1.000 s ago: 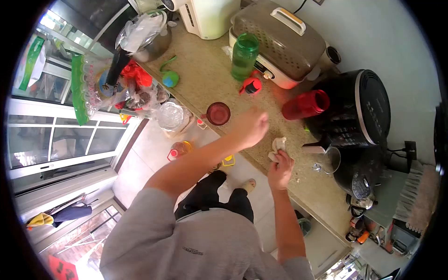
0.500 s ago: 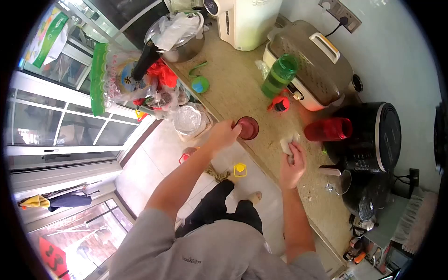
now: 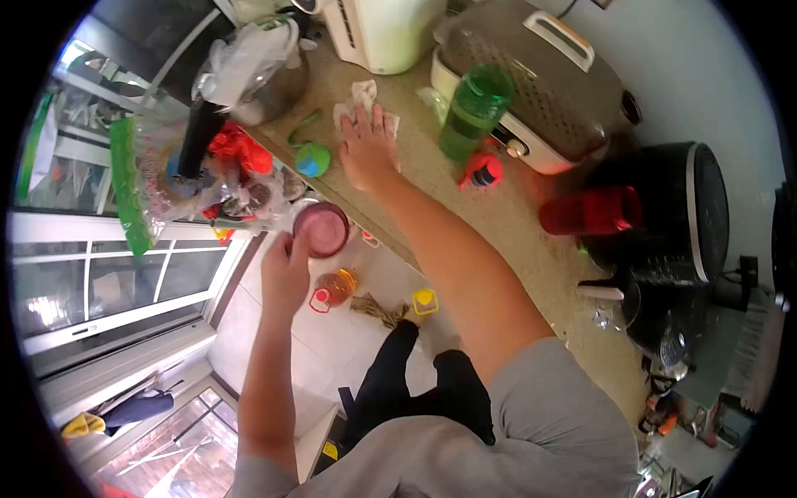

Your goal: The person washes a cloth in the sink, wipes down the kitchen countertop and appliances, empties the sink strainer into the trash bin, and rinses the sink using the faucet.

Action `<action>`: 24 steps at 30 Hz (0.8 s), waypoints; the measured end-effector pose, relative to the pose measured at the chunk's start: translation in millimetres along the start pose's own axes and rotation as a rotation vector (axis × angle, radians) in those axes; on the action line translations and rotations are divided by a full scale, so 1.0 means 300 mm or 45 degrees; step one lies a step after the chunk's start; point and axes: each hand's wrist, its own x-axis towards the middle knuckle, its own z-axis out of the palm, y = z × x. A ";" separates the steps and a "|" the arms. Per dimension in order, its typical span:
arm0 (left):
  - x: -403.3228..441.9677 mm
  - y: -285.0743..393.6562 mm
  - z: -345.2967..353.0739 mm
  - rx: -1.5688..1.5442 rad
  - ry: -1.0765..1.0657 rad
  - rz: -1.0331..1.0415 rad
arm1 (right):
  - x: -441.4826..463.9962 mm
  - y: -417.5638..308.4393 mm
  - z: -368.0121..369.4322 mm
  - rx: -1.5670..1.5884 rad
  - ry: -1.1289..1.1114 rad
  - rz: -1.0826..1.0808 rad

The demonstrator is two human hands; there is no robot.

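Note:
My left hand (image 3: pixel 286 270) grips a dark red cup (image 3: pixel 322 230) by its side and holds it off the counter's front edge, above the floor. With fingers spread, my right hand (image 3: pixel 369 153) presses a pale cloth (image 3: pixel 363 104) flat on the counter (image 3: pixel 432 212). Just left of that hand lies a green ball-shaped item (image 3: pixel 313 159) with a strap. To the right stand a green bottle (image 3: pixel 477 112) and a small red and black lid (image 3: pixel 483 170).
A steel pot (image 3: pixel 270 87) stands at the back left beside plastic bags. Behind are a white dispenser (image 3: pixel 386 33) and a lidded cooker (image 3: pixel 531 83). A red bottle (image 3: pixel 591 210) lies by a black appliance (image 3: pixel 660 212). An oil bottle (image 3: pixel 336 288) is on the floor.
My left hand has lifted the cup off the counter and moved it left past the edge. My right hand has carried the cloth left and toward the back, its fingers now spread over it.

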 end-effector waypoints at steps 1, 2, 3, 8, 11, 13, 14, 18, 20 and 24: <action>0.035 0.014 0.015 -0.016 -0.012 -0.027 | -0.034 0.012 -0.018 -0.020 -0.012 0.021; 0.068 0.019 0.038 -0.015 -0.006 -0.033 | -0.106 0.017 -0.044 -0.012 -0.049 0.049; 0.093 0.045 0.056 -0.022 -0.002 0.055 | -0.185 0.018 -0.078 -0.004 -0.085 0.080; 0.204 0.039 0.211 0.031 -0.045 0.172 | -0.578 0.097 -0.237 0.022 -0.150 0.309; 0.194 0.074 0.296 -0.037 -0.071 0.175 | -0.793 0.137 -0.348 0.017 -0.228 0.438; 0.194 0.065 0.349 0.012 -0.132 0.153 | -0.921 0.151 -0.417 0.023 -0.264 0.510; 0.198 0.063 0.372 0.051 -0.172 0.119 | -0.975 0.164 -0.447 0.000 -0.281 0.539; 0.144 0.117 0.416 0.027 -0.242 0.147 | -1.198 0.224 -0.512 -0.264 -0.389 0.592; 0.131 0.113 0.440 -0.023 -0.209 0.262 | -1.297 0.271 -0.513 -0.278 -0.321 0.673; 0.159 0.074 0.461 0.038 -0.333 0.196 | -1.284 0.219 -0.450 0.518 0.195 0.741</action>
